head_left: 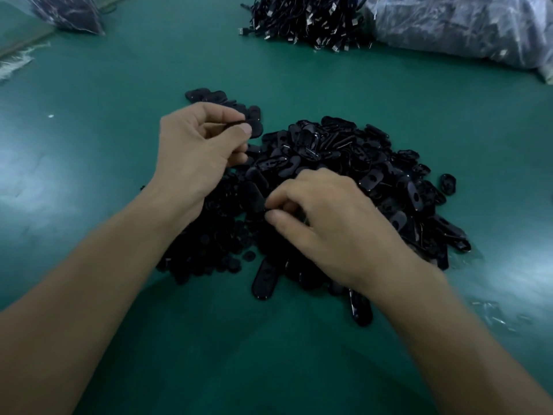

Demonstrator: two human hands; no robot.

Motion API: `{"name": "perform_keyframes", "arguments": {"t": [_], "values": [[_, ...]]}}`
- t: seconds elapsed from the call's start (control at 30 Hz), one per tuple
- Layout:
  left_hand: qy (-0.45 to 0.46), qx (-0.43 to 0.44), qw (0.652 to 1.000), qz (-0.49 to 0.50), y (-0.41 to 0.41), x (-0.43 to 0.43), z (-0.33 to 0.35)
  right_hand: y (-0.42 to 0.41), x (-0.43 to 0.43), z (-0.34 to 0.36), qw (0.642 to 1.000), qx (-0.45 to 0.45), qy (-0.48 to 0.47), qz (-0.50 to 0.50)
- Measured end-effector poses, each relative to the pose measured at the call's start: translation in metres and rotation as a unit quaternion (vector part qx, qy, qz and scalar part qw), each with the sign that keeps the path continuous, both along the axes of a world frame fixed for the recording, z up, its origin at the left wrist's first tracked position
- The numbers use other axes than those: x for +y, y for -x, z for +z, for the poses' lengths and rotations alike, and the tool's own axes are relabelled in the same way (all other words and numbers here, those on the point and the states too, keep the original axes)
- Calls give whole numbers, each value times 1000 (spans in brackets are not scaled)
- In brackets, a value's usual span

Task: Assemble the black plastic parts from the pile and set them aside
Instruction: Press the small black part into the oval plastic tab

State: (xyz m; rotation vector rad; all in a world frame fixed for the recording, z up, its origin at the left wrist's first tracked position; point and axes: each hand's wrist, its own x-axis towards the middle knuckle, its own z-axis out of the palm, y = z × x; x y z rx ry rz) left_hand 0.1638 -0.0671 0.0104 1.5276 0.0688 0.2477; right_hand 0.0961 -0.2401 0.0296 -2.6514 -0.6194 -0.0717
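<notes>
I see a deep green table [119, 85], with paler sheen patches towards its left and right edges. The parts [359, 163] heaped at its middle are glossy black throughout. At the far edge, the cables [302, 22] are black with silvery plugs. The bag [463, 28] in the far right corner looks cloudy grey-white. The far left bag [68, 13] is clear over dark contents. The frayed cloth [15, 61] at the left edge is white.
</notes>
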Motion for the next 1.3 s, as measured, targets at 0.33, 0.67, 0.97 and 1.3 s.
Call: {"name": "perform_keyframes", "arguments": {"t": [0.33, 0.67, 0.97, 1.3], "values": [[-30, -18, 999, 4, 3, -5, 3, -2, 40, 1, 995, -10, 84, 42], [-34, -31, 999, -4, 3, -5, 3, -3, 43, -5, 998, 17, 41, 36], [-41, -29, 999, -7, 4, -6, 3, -2, 46, -5, 998, -3, 34, 47], [-62, -36, 996, -47, 7, -7, 0, -9, 5, 4, 984, 6, -179, -15]]}}
